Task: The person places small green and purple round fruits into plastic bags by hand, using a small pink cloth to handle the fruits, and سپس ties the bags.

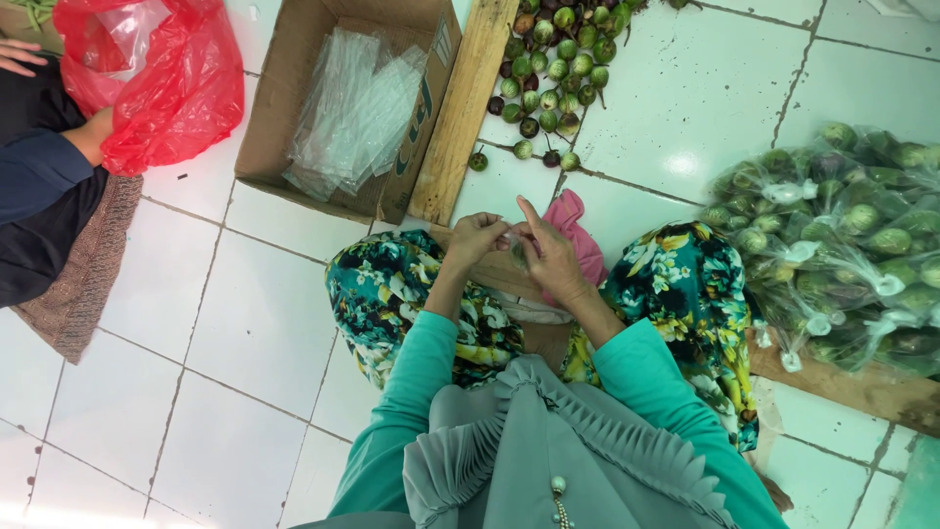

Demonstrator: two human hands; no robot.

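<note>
Both hands meet just above the lap, fingers curled in. The left hand (477, 238) is closed in a pinch on the edge of a small clear plastic bag (513, 243), and the right hand (550, 257) grips the same bag from the other side with its forefinger sticking up; what the bag contains is too hidden to tell. Just beyond the right hand lies a pink cloth (578, 235). Farther ahead of the hands, a wooden plank (462, 108) runs away from them, with a heap of small green and purple round eggplants (555, 69) on the tiles to its right. Ahead and left of the left hand is an open cardboard box (294, 98) of clear plastic bags (357, 108). Well off to the right of the right hand sits a pile of tied clear bags of eggplants (842, 245). Far left, another person's hand (90, 137) touches a red plastic bag (162, 83).
</note>
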